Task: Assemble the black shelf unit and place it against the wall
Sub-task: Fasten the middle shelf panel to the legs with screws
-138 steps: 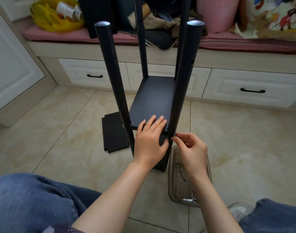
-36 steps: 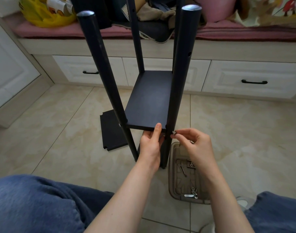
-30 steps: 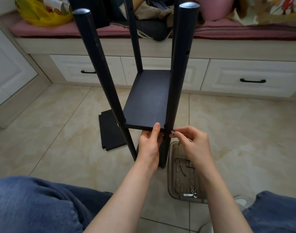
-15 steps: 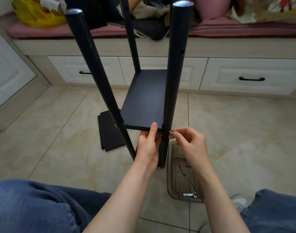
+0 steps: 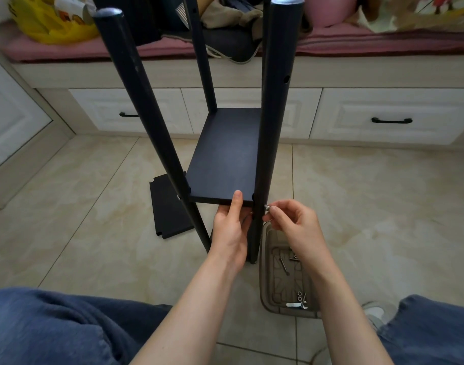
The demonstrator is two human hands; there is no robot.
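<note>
The black shelf unit stands on the tiled floor before me: several round black posts with one black shelf board (image 5: 227, 159) fixed between them. My left hand (image 5: 232, 227) holds the board's near edge from below, thumb lying on top. My right hand (image 5: 291, 222) pinches a silver screw (image 5: 266, 207) against the side of the near right post (image 5: 271, 133), level with the board. A second loose black board (image 5: 169, 206) lies flat on the floor behind the near left post (image 5: 146, 119).
A beige plastic tray (image 5: 265, 285) with screws and a hex key sits on the floor under my right wrist. White drawers (image 5: 383, 114) and a cushioned bench with bags run along the back. My knees in blue trousers frame the bottom.
My left hand slid from lying flat on top of the board to gripping its near edge from below. My right hand stays at the screw on the right post.
</note>
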